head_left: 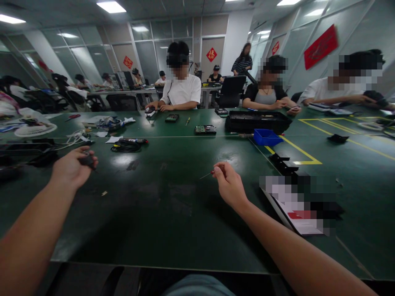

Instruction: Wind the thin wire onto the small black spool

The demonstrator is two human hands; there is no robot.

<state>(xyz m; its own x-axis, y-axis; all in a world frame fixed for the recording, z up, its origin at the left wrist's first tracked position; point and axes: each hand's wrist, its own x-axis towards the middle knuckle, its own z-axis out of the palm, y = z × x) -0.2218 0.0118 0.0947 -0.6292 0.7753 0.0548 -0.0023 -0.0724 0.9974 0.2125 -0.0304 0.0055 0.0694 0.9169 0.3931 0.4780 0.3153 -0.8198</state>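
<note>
My left hand [72,166] hovers over the dark green table [173,197] at the left, fingers curled around a small dark object [88,160] that I cannot make out. My right hand [228,183] is near the table's middle, closed in a pinch on a thin screwdriver [206,175] with a red grip, its metal tip pointing left. Both hands are a little above the table and well apart from each other.
A blue bin [266,137] and a black tray [256,121] stand at the far right, circuit boards [205,130] and coiled cables [126,144] lie beyond my hands. Papers [304,224] lie right of my right arm. Several people sit across the table.
</note>
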